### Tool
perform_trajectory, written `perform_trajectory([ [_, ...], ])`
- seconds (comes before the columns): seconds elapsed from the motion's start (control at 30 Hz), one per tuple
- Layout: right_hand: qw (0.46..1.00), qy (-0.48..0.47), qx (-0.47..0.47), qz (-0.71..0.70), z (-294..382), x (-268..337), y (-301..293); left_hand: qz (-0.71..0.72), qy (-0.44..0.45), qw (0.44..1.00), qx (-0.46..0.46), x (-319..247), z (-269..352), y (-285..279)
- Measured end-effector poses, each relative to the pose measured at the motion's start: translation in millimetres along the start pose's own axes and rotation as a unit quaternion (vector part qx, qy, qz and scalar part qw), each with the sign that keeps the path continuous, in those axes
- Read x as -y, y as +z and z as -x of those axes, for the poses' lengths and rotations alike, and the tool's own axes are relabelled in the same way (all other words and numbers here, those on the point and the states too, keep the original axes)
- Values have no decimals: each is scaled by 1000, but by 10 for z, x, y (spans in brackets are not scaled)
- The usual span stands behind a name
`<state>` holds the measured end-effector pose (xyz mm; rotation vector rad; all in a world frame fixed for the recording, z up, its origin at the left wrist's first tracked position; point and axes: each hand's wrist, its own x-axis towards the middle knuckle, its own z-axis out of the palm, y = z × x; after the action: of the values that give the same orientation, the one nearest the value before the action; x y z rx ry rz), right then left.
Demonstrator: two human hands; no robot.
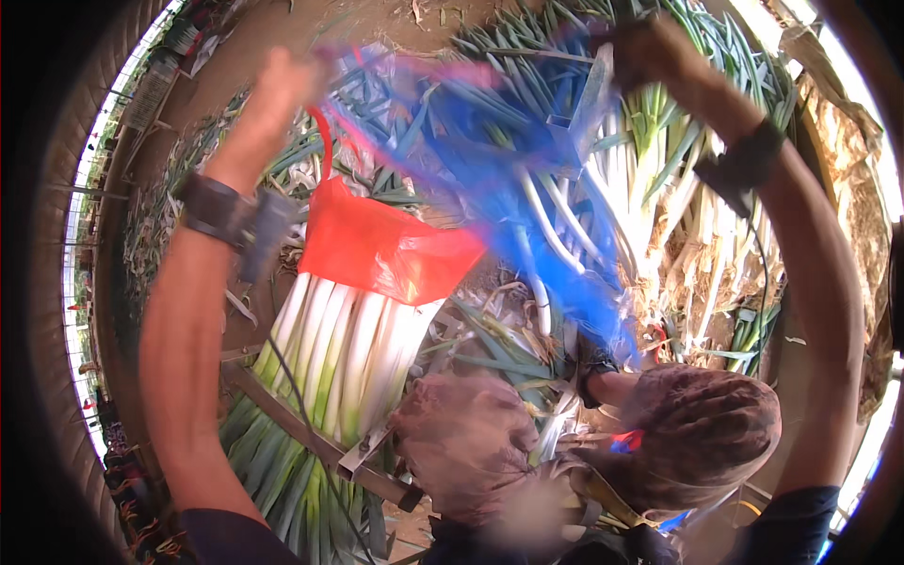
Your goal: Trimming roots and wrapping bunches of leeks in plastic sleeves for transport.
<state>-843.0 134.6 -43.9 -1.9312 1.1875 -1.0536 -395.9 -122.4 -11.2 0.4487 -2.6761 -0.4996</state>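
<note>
A thin blue plastic bag (487, 155) with pinkish edges spreads between my raised hands, blurred by motion and see-through in places. My left hand (286, 81), at the upper left, grips the bag's left edge. At the upper right, my right hand (650, 53) holds its other side; the fingers are blurred and dark. Below my left hand, a red plastic bag (385, 240) covers one end of a bundle of leeks (346, 346). Their white stalks come out of the bag and their green leaves hang toward me over a metal frame (311, 424).
More leeks (657, 155) with roots lie piled at the right, behind a metal upright (593, 106). Loose leaves and peelings (191, 169) cover the ground at left. My knees (466, 438) are close to the frame. Cables hang from devices strapped to both wrists.
</note>
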Motion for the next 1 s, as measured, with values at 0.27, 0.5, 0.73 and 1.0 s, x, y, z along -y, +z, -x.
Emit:
perform_trajectory([
  [0.27,971,109,-188,95,843,-258,18,-230,-246,931,-139,-274,-131,-224],
  [0.5,922,383,-57,-33,6,-1367,2806,100,-540,823,146,728,1016,1135],
  [0.73,842,418,144,-307,629,-1008,3296,178,-510,821,186,709,1591,1118],
  [1.0,954,248,169,-23,655,276,2981,201,-506,837,57,189,1865,761],
])
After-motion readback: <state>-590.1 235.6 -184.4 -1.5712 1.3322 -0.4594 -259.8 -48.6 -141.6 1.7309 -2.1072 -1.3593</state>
